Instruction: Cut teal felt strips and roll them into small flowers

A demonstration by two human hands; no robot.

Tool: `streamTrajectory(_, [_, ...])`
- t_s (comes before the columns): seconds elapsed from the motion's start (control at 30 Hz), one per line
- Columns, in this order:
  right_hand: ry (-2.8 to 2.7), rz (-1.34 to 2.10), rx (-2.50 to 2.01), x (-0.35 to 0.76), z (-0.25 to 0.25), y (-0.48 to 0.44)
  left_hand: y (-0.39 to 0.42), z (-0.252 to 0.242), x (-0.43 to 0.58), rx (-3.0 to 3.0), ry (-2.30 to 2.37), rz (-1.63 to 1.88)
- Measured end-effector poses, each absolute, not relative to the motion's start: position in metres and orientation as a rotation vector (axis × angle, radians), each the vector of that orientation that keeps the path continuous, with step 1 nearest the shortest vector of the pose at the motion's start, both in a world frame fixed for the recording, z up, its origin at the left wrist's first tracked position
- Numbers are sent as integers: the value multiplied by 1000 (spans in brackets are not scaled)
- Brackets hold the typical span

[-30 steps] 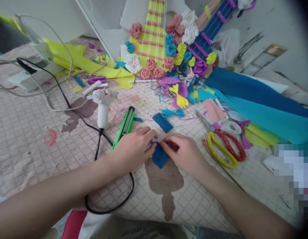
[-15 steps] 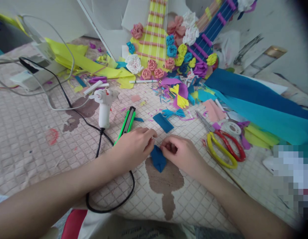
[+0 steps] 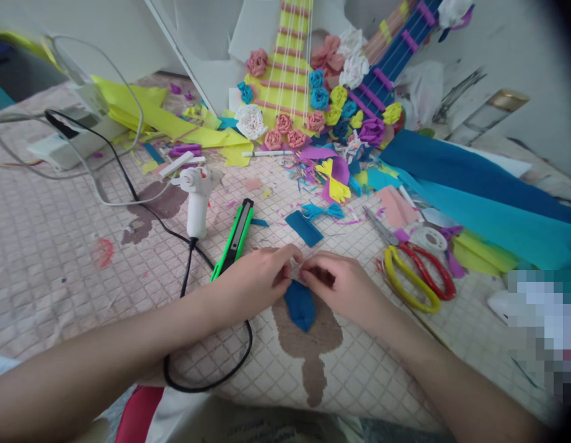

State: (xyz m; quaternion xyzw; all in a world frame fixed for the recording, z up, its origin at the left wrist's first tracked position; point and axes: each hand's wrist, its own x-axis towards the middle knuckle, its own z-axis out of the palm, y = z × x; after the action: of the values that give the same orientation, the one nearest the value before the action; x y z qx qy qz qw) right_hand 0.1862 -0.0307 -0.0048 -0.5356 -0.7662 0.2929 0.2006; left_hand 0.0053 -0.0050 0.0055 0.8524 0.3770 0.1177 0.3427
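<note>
Pinches the far end of the blue paper [image 3: 301, 309] in closed fingertips of left hand [image 3: 266, 274] and right hand [image 3: 343, 283], holding it over the brown patch [image 3: 299, 346], between the cutter [image 3: 237, 235] and the scissors [image 3: 411, 286].

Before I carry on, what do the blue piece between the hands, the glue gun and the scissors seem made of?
Blue piece: probably paper, perhaps crepe, matte, with a folded-looking pointed end; thin cloth is possible.
Glue gun: likely hard plastic, white, smooth, molded-looking.
Scissors: slim grey blades suggest metal; smooth yellow and red handles suggest plastic.
</note>
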Motion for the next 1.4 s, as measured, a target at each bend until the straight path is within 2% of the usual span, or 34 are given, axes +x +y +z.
streamTrajectory(0.2, [-2148,932,-1501,190,-1,-32,-5,5,3,2254,993,327])
streamTrajectory(0.5, [-2181,871,-1536,185,-3,-35,-9,10,0,2337,1023,238])
streamTrajectory(1.07, [-2193,881,-1500,187,-4,-36,-6,0,3,2260,952,278])
streamTrajectory(1.4, [-2208,888,-1554,188,0,-39,-15,0,6,2477,988,214])
